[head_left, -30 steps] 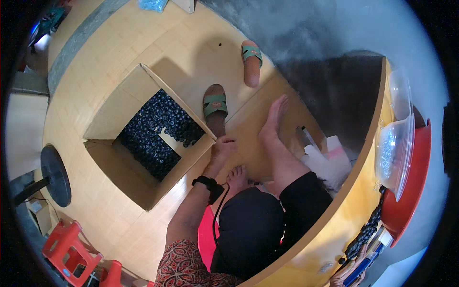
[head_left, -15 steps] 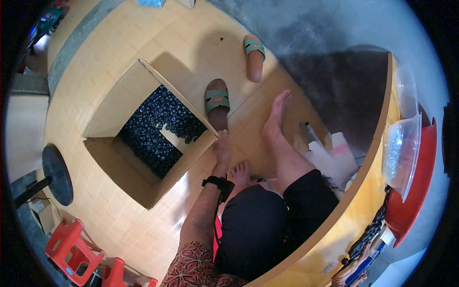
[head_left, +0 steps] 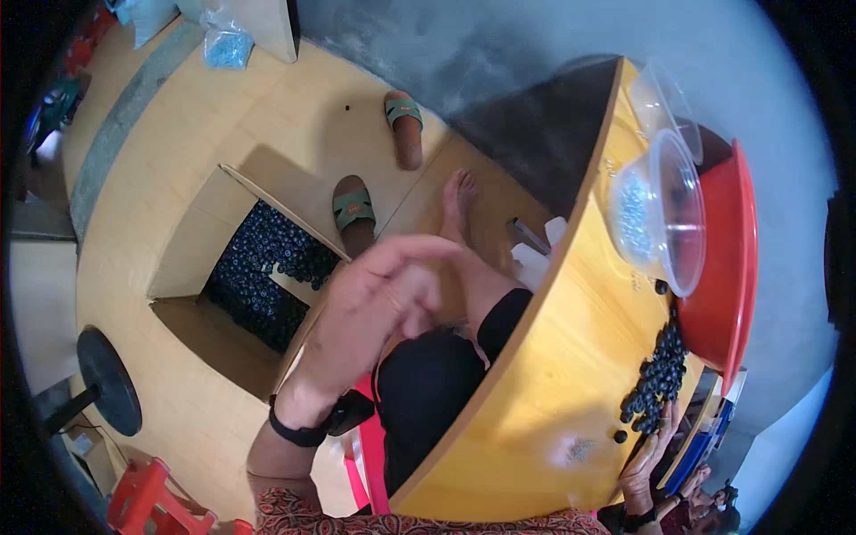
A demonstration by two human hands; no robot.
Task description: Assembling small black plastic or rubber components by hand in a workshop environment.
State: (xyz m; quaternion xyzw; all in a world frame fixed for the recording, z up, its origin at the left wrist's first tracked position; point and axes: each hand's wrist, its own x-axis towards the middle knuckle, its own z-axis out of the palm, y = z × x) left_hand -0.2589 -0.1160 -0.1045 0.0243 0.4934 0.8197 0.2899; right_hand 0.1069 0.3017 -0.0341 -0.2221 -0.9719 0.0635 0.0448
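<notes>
My left hand (head_left: 383,294) is raised between the cardboard box and the table. Its index finger stretches away from the other bent fingers. The hand is a little blurred, and I see nothing held in it. My right hand (head_left: 649,455) lies at the table's lower right with its fingers stretched out, beside a heap of small black round pieces (head_left: 658,379). Many similar dark pieces (head_left: 254,259) fill the open cardboard box (head_left: 192,236) on the floor to the left, with a pale card scrap among them.
On the yellow table (head_left: 535,419) are a red basin (head_left: 736,259) and a clear tub (head_left: 678,214) with small light-blue bits. Green-strapped slippers (head_left: 354,209) lie on the floor. A red stool (head_left: 156,499) and a round black base (head_left: 109,382) stand at the left.
My left hand has lifted off the edge of the box and moved up toward me. The view has turned right, so more of the table, the black heap and my right hand show.
</notes>
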